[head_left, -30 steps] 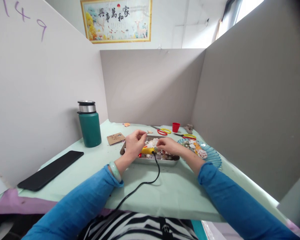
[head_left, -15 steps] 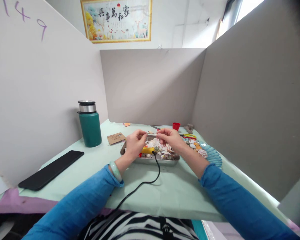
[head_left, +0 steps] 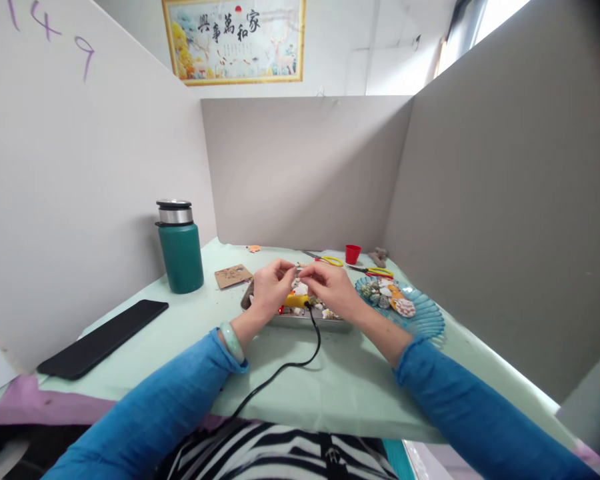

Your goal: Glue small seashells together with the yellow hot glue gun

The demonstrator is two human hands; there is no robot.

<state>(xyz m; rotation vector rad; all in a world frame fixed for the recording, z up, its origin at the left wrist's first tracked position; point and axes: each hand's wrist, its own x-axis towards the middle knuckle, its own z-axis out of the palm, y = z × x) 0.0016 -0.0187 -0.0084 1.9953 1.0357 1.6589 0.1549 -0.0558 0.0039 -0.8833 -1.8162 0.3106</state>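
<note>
If the left sleeve [head_left: 170,393] snags the black cord [head_left: 319,337] at seven o'clock, it could drag the yellow corded tool [head_left: 295,301] across the metal tray [head_left: 293,322], scattering seashells [head_left: 300,289]. Above the tray, left hand [head_left: 269,287] and right hand [head_left: 333,290] are pinched, fingertips nearly meeting; what either grips, I cannot tell. The left hides one tool end; at one o'clock, the right partly covers the farther scissors [head_left: 331,259].

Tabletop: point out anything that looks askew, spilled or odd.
The yellow tool looks oddly placed, lying over shells in the metal tray; its black cord trails across the green cloth and over the near edge. No obvious spill or damage shows.
</note>
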